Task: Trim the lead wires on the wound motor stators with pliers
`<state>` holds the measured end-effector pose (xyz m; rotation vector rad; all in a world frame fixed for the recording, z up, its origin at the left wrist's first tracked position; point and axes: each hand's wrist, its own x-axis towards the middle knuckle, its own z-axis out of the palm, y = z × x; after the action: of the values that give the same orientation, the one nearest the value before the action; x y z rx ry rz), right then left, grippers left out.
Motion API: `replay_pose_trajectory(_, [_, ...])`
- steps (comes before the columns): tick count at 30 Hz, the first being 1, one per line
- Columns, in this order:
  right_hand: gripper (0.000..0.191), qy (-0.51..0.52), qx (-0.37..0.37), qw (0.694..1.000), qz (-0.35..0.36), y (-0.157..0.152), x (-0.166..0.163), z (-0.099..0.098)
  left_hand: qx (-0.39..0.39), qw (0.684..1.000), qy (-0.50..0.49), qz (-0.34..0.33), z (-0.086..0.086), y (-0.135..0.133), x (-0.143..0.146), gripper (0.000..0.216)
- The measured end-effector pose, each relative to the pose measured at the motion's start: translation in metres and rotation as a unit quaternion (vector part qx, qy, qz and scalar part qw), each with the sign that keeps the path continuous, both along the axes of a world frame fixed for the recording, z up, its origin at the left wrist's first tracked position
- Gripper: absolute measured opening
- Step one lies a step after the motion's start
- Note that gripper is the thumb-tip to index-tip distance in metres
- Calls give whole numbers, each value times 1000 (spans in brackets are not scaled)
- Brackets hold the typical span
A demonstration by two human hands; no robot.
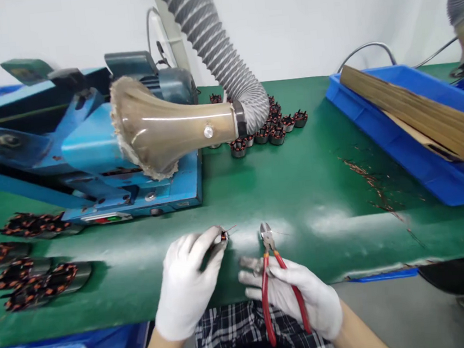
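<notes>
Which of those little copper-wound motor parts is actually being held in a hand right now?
The one pinched in the left hand: a stator at its fingertips. The others lie on the green table.

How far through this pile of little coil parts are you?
Hard to say exactly. One cluster of wound coils sits behind the extraction hose. The left hand holds one coil, the right hand red cutters. Another batch lies at left.

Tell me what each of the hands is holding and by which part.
The left hand pinches a small wound stator at its fingertips. The right hand grips red-handled cutters by the handles, with the jaws pointing away.
</notes>
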<state>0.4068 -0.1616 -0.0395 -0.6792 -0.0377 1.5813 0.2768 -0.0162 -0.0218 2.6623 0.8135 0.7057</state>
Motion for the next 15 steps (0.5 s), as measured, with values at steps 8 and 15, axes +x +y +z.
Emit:
replay_pose_trajectory(8, [33,-486,-175,812,-273,3,149,11,-5,980,197,-31,-17,-10,0,25])
replay_pose_trajectory(15, [30,-849,-334,410,12,3,149,16,4,991,121,-55,-24,63,95,55])
